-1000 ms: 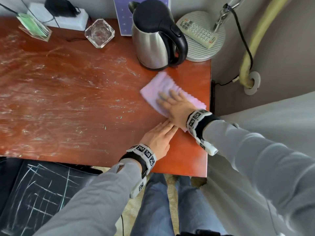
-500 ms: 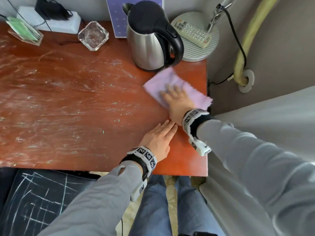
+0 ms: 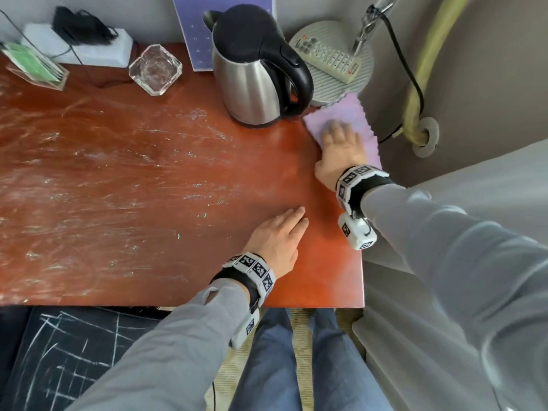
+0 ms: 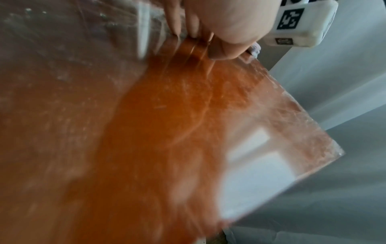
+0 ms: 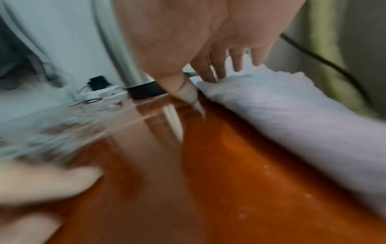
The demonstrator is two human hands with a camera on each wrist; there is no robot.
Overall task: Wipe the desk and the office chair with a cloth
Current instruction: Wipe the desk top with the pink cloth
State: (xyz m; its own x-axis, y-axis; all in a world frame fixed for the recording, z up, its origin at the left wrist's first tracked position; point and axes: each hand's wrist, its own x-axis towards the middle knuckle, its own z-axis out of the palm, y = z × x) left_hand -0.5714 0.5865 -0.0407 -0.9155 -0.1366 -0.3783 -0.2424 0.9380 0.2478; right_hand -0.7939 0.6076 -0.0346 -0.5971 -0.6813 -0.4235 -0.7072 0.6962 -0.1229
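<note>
Right hand (image 3: 341, 149) presses flat, fingers spread, on pink cloth (image 3: 353, 114); left hand (image 3: 275, 235) lies flat, fingers straight, on desk (image 3: 148, 173). Cloth seems to touch kettle (image 3: 252, 75); a wide stroke could nudge it.

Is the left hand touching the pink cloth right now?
No, the left hand lies flat on the bare red-brown wooden desk, apart from the pink cloth.

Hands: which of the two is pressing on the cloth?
The right hand, flat on the pink cloth beside the kettle. The left hand rests on bare desk.
</note>
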